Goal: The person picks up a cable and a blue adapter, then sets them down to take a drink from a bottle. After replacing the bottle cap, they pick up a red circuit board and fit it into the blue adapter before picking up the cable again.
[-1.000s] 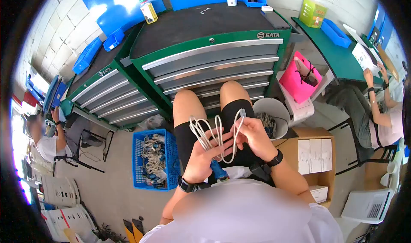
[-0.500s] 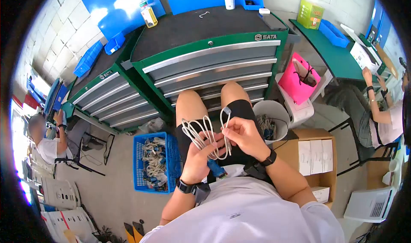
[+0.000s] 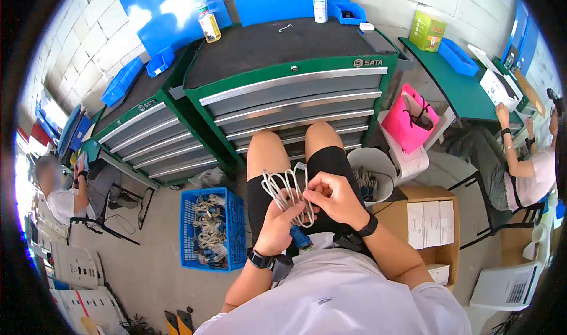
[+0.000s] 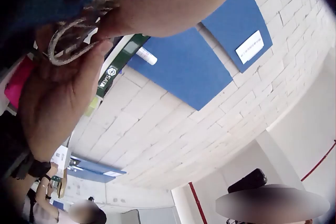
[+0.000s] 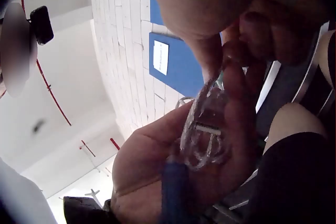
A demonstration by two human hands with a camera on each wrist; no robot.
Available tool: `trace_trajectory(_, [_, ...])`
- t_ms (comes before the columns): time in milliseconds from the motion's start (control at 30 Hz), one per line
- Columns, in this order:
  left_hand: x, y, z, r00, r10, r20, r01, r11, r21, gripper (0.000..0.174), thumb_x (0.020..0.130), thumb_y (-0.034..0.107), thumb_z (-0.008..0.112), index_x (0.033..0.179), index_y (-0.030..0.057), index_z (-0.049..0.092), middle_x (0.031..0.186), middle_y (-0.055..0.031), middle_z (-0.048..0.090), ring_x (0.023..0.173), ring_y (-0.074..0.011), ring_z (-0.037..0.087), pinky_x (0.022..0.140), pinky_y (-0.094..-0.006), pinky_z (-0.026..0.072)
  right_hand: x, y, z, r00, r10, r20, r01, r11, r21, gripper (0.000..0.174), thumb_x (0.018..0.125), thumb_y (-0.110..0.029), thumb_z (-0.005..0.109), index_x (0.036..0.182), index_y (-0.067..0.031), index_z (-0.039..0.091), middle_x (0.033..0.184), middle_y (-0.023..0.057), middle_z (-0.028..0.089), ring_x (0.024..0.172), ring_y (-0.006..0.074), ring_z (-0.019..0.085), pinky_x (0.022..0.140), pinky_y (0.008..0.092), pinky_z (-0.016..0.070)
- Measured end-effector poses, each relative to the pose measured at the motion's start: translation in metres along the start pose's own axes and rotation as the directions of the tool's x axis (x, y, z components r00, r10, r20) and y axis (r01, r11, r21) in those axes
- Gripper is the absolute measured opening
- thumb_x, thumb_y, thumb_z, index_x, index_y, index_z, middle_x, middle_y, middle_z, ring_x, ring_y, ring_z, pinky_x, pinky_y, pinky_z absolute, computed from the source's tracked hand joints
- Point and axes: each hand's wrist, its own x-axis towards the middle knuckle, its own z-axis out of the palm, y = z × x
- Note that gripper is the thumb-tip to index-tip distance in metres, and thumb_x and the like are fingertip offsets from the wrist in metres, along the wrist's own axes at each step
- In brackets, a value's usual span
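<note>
1. While the left hand [image 3: 273, 231] grips the bundled loops of the white cable [image 3: 264, 182] with bent fingers, the right hand [image 3: 341, 200] pinches a strand between thumb and fingers; the cable is over the lap, between the two hands.

2. The loops fan apart beyond the left fingers, so a slack grip could let one slide free and spoil the coil.

3. Uneven loops could also cross and knot if the right hand pulled a strand through them.

4. The clear plug [image 3: 301, 166] sticks up past the right fingertips; I judge that it could snag a loop, or twist the wire behind it if turned sharply.

5. Below the left hand is the blue connector [image 3: 300, 238], whose weight could drag strands loose if nothing supports it. How firmly it is held, I cannot tell.
</note>
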Motion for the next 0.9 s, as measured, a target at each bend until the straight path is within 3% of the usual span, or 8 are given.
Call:
trace_trajectory(133, [-0.003, 0.003, 0.001, 0.997, 0.080, -0.005, -0.078, 0.985, 0.157, 0.019, 0.104, 0.005, 0.063, 0.123, 0.0028, 0.064, 0.110, -0.0105, 0.077, 0.096, -0.0205, 0.076, 0.084, -0.0351, 0.0590, -0.004, -0.007, -0.003, 0.999, -0.036, 0.006, 0.037, 0.992, -0.124, 0.015, 0.102, -0.014, 0.079, 0.100, -0.0003, 0.071, 0.076, -0.0003, 0.070, 0.065, 0.0025, 0.060, 0.058, 0.0225, 0.0455])
trace_trajectory(267, [-0.007, 0.012, 0.005, 0.997, 0.068, -0.036, -0.066, 0.996, 0.060, 0.013, 0.103, 0.001, 0.065, 0.115, 0.0041, 0.064, 0.108, -0.0106, 0.077, 0.089, -0.0175, 0.073, 0.081, -0.0319, 0.0559, -0.009, -0.021, -0.005, 0.997, -0.074, -0.036, 0.067, 0.982, -0.178, 0.014, 0.105, -0.012, 0.074, 0.098, -0.0003, 0.072, 0.081, -0.0016, 0.072, 0.069, -0.0007, 0.057, 0.061, 0.0194, 0.0424])
trace_trajectory(567, [-0.003, 0.007, 0.004, 0.997, 0.065, -0.043, -0.065, 0.998, -0.009, 0.013, 0.103, 0.000, 0.061, 0.115, 0.0042, 0.057, 0.117, -0.0163, 0.077, 0.100, -0.0273, 0.078, 0.082, -0.0372, 0.0610, -0.008, -0.019, -0.006, 0.993, -0.108, -0.045, 0.097, 0.974, -0.205, 0.018, 0.103, -0.015, 0.074, 0.097, 0.0019, 0.073, 0.074, 0.0039, 0.070, 0.063, 0.0059, 0.059, 0.059, 0.0261, 0.0475])
trace_trajectory(700, [-0.004, 0.002, -0.004, 0.997, 0.059, -0.054, -0.061, 0.998, -0.028, 0.017, 0.101, -0.003, 0.062, 0.116, 0.0035, 0.058, 0.118, -0.0189, 0.077, 0.100, -0.0293, 0.078, 0.082, -0.0387, 0.0617, -0.031, -0.077, -0.014, 0.964, -0.254, -0.081, 0.226, 0.940, -0.255, 0.010, 0.099, -0.009, 0.077, 0.099, -0.0004, 0.074, 0.077, 0.0050, 0.070, 0.063, 0.0054, 0.056, 0.057, 0.0256, 0.0439])
trace_trajectory(733, [-0.004, 0.000, -0.006, 0.996, 0.061, -0.059, -0.063, 0.997, -0.036, 0.017, 0.100, -0.003, 0.063, 0.115, 0.0032, 0.059, 0.118, -0.0190, 0.077, 0.099, -0.0298, 0.078, 0.083, -0.0395, 0.0617, -0.042, -0.103, -0.021, 0.940, -0.339, -0.051, 0.305, 0.894, -0.329, 0.008, 0.095, -0.006, 0.078, 0.100, -0.0006, 0.074, 0.077, 0.0035, 0.069, 0.060, 0.0083, 0.054, 0.057, 0.0258, 0.0430])
trace_trajectory(800, [-0.004, -0.001, -0.011, 0.996, 0.046, -0.074, -0.048, 0.998, -0.031, 0.017, 0.100, -0.002, 0.063, 0.117, 0.0013, 0.061, 0.118, -0.0191, 0.077, 0.100, -0.0299, 0.077, 0.084, -0.0402, 0.0611, -0.070, -0.140, -0.021, 0.841, -0.520, -0.149, 0.503, 0.853, -0.141, 0.018, 0.078, 0.006, 0.081, 0.093, -0.0024, 0.075, 0.074, 0.0056, 0.070, 0.057, 0.0159, 0.060, 0.055, 0.0282, 0.0477])
trace_trajectory(833, [-0.004, -0.002, -0.013, 0.996, 0.036, -0.083, -0.039, 0.999, -0.038, 0.018, 0.101, -0.002, 0.063, 0.118, 0.0008, 0.062, 0.119, -0.0190, 0.076, 0.100, -0.0299, 0.077, 0.084, -0.0402, 0.0609, -0.088, -0.115, -0.035, 0.603, -0.769, -0.213, 0.758, 0.635, -0.145, 0.019, 0.093, -0.017, 0.077, 0.077, -0.0087, 0.071, 0.075, 0.0065, 0.068, 0.061, 0.0175, 0.061, 0.056, 0.0306, 0.0475])
trace_trajectory(900, [-0.005, 0.003, -0.013, 0.996, 0.046, -0.073, -0.047, 0.999, -0.018, 0.018, 0.102, -0.001, 0.061, 0.119, 0.0006, 0.063, 0.119, -0.0184, 0.076, 0.102, -0.0288, 0.076, 0.086, -0.0391, 0.0602, -0.137, -0.137, -0.093, 0.397, -0.916, -0.057, 0.911, 0.401, -0.101, 0.030, 0.092, -0.039, 0.081, 0.070, -0.0234, 0.067, 0.074, -0.0106, 0.070, 0.056, 0.0135, 0.062, 0.052, 0.0336, 0.0464])
